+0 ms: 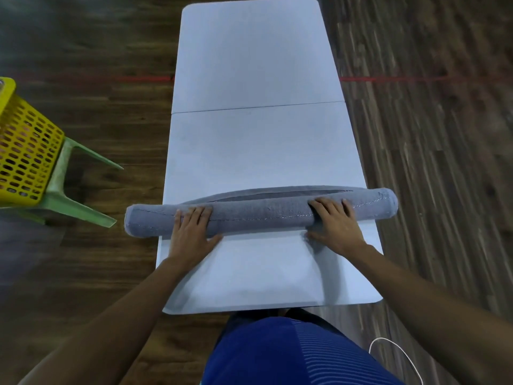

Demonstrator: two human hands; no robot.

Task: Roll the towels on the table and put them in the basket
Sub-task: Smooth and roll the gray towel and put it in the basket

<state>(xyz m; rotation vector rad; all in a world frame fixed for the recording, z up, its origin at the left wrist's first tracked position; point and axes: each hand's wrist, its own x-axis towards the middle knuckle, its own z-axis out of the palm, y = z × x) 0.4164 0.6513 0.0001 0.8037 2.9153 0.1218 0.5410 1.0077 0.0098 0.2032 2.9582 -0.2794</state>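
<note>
Grey towel (261, 216) under left hand (191, 232), right hand (336, 223), yellow basket (27, 151) cut off

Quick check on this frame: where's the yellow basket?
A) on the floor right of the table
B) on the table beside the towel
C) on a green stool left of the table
C: the yellow basket sits on top of the green stool, which stands on the floor off the left side of the table.
</note>
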